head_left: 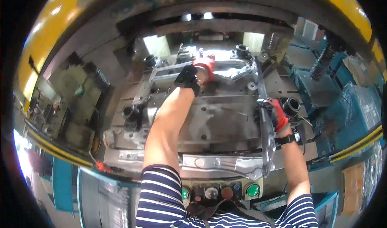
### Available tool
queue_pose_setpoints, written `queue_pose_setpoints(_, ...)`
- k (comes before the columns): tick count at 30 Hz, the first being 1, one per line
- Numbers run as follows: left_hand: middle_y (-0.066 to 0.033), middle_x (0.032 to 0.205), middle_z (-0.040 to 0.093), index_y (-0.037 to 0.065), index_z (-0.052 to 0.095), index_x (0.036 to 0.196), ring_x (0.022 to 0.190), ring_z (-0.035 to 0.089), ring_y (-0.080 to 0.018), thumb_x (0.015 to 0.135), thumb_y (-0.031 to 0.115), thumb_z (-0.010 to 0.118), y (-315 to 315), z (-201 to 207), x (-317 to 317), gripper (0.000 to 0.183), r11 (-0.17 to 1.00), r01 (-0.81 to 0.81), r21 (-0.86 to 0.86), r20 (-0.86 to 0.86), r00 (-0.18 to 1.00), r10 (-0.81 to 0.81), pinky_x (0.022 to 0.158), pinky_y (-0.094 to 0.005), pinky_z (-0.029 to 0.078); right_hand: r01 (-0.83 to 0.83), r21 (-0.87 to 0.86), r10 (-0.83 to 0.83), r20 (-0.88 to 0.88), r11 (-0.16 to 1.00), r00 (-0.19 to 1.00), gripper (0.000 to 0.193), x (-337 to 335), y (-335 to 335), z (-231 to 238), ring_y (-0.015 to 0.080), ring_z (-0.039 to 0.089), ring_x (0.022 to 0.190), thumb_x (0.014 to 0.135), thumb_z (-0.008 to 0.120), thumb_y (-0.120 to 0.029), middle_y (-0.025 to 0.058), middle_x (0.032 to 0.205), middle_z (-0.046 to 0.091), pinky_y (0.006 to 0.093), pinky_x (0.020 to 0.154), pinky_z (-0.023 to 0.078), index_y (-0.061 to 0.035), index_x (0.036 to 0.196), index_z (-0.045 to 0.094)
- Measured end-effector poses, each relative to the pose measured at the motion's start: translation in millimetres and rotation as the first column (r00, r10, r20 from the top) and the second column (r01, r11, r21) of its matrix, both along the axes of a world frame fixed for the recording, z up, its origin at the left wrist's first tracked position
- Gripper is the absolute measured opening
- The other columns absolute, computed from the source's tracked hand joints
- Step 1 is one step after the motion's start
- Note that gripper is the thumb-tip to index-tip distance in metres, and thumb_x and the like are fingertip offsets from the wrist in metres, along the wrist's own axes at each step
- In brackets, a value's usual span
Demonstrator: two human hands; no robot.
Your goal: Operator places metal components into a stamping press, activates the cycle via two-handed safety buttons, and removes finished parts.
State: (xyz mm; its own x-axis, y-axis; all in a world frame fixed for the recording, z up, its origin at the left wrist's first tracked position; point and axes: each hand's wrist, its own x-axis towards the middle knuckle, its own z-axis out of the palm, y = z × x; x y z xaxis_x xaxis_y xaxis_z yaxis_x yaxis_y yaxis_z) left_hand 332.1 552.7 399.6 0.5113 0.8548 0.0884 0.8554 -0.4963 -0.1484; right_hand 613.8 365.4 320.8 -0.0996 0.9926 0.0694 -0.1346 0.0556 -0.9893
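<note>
A grey stamped-metal frame [264, 123] lies over a press die [217, 119]. Its long right-hand rail runs from the far side to near the front edge. My right hand [278, 116], in a red glove, is closed around that rail about midway along. My left hand [204, 68], also gloved in red, is stretched across the die and touches the frame's far crossbar [234, 71]; its fingers are blurred and mostly hidden. A black device is strapped to each wrist. A perforated metal crosspiece [217, 162] spans the near side, below my left forearm.
Round dark posts [291, 104] stand near the die's corners. At the front edge sits a control panel [219, 191] with green buttons [252, 190]. Yellow press columns [48, 30] rise at both sides. Blue racks [363, 107] and a cardboard box [353, 183] stand at right.
</note>
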Motion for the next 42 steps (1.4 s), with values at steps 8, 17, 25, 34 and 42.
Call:
queue_pose_setpoints(8, -0.0205, 0.139, 0.044, 0.007, 0.047, 0.129, 0.132, 0.040, -0.0337, 0.067, 0.015, 0.066, 25, -6, -1, 0.066, 0.990, -0.138, -0.032, 0.031, 0.990, 0.139, 0.107, -0.0532, 0.033, 0.107, -0.077, -0.119, -0.174, 0.991, 0.978, 0.031, -6, -15, 6, 0.0167, 0.062, 0.058, 0.096, 0.048, -0.037, 0.0021, 0.075, 0.064, 0.0299, 0.055, 0.054, -0.0101, 0.099, 0.062)
queue_pose_setpoints(17, -0.0159, 0.143, 0.040, 0.007, 0.032, 0.143, 0.130, 0.039, -0.0383, 0.074, 0.020, 0.060, -167, 16, -97, 0.076, 0.896, -0.110, 0.430, 0.132, 0.990, 0.058, 0.110, -0.0583, 0.023, 0.019, -0.233, -0.109, -0.379, 0.972, 0.919, 0.036, 18, -1, -18, 0.0197, 0.063, 0.065, 0.093, 0.051, -0.040, 0.0064, 0.081, 0.066, 0.0316, 0.060, 0.053, -0.0079, 0.101, 0.066)
queue_pose_setpoints(25, -0.0148, 0.134, 0.045, 0.006, 0.040, 0.138, 0.130, 0.038, -0.0344, 0.065, 0.012, 0.071, -347, -68, -251, 0.080, 0.916, -0.345, 0.206, -0.049, 0.931, 0.362, 0.113, -0.0534, 0.021, -0.053, 0.065, 0.055, -0.029, 0.996, 0.998, 0.029, 51, 35, -40, 0.0138, 0.064, 0.073, 0.095, 0.053, -0.025, 0.0030, 0.088, 0.067, 0.0273, 0.067, 0.053, -0.0042, 0.111, 0.065)
queue_pose_setpoints(34, -0.0111, 0.133, 0.050, 0.013, 0.041, 0.139, 0.128, 0.044, -0.0329, 0.073, 0.019, 0.069, -307, -220, -321, 0.072, 0.859, -0.509, -0.063, -0.215, 0.847, 0.486, 0.110, -0.0589, 0.024, 0.027, -0.092, -0.002, 0.264, 0.995, 0.964, 0.032, 6, -18, 34, 0.0142, 0.063, 0.076, 0.092, 0.058, -0.021, 0.0097, 0.098, 0.067, 0.0270, 0.069, 0.054, 0.0004, 0.117, 0.059)
queue_pose_setpoints(42, -0.0162, 0.154, 0.028, 0.013, 0.037, 0.144, 0.142, 0.022, -0.0393, 0.079, 0.024, 0.062, -303, -265, -304, 0.070, 0.790, -0.607, -0.085, -0.036, 0.794, 0.606, 0.114, -0.0606, 0.013, -0.274, 0.485, -0.406, 0.864, 0.831, 0.296, 0.064, -49, 26, 88, 0.0312, 0.061, 0.106, 0.068, 0.080, -0.017, 0.0199, 0.115, 0.062, 0.0375, 0.091, 0.050, -0.0039, 0.127, 0.057)
